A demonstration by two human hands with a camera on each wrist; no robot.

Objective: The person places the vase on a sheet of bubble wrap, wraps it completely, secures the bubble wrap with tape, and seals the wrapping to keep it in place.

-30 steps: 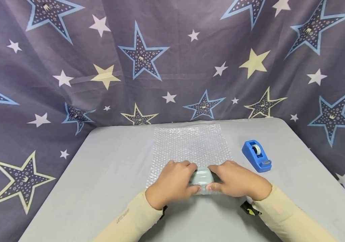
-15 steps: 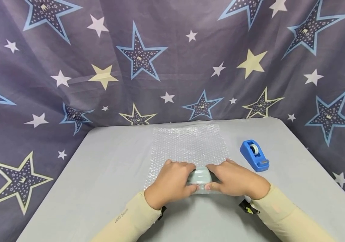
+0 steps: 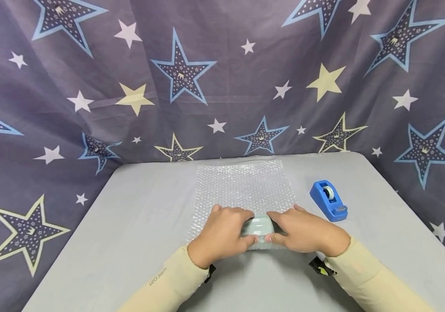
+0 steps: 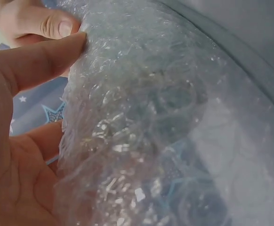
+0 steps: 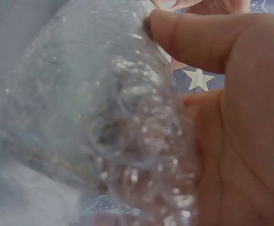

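A pale green, glossy, rounded object [image 3: 260,225] lies at the near end of a bubble wrap sheet [image 3: 246,184], between both hands. Part of the bubble wrap is folded round it, and its exact kind is obscured. My left hand [image 3: 224,234] grips the wrapped bundle from the left, thumb on the near side and fingers over the top. From the right, my right hand [image 3: 304,229] holds it likewise, the thumbs close together. The left wrist view has the crinkled bubble wrap [image 4: 127,108] against the thumb and fingers. Similar bubble wrap [image 5: 141,122] bulges beside the right palm.
To the right of the sheet stands a blue tape dispenser [image 3: 328,201] with a roll of tape in it. A grey cloth covers the table [image 3: 144,208]. Behind it hangs a dark curtain [image 3: 230,78] printed with stars.
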